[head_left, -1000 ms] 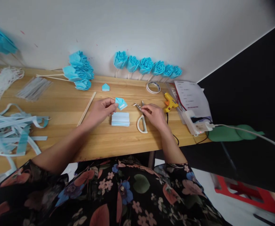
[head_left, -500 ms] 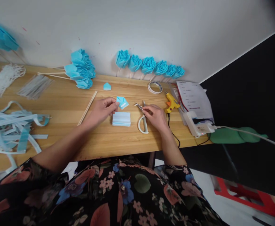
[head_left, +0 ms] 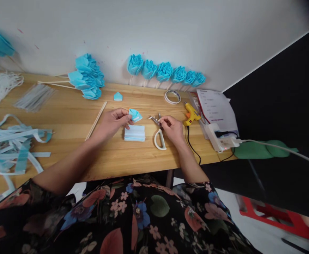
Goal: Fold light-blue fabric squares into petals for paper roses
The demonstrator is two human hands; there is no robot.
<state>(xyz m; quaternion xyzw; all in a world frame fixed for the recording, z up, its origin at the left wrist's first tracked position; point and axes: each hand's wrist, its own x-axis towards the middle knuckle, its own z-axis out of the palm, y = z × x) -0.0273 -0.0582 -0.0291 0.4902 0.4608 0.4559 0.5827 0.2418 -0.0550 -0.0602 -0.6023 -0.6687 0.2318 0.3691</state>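
- Two bare hands rest on the wooden table (head_left: 64, 116), close together near its middle.
- Left hand (head_left: 109, 123): thumb and fingers are pinched together on a small folded blue paper piece (head_left: 135, 114), which sticks out just past the fingertips, held slightly above the table.
- Just below that hand's fingertips lies a stack of pale blue paper (head_left: 134, 133), flat on the table and apart from the held piece.
- Right hand (head_left: 172, 127): fingers are curled together on the white-handled scissors (head_left: 158, 132); the metal blades poke out beyond the fingertips toward the left hand, and one white handle loop lies on the table beside the palm.
- Left of the left hand, a thin wooden stick (head_left: 96, 115) lies at a slant.
- Beyond the left hand, a small blue folded piece (head_left: 117, 96) lies alone, and farther back a cluster of blue paper flowers on sticks (head_left: 87, 76).
- Beyond the right hand, a roll of tape (head_left: 172, 96) lies flat; just right of that hand lies a yellow glue gun (head_left: 191, 114).
- Along the wall behind both hands stands a row of blue paper roses (head_left: 165, 71).
- Far left of the left hand lie loose blue paper strips (head_left: 14, 144).
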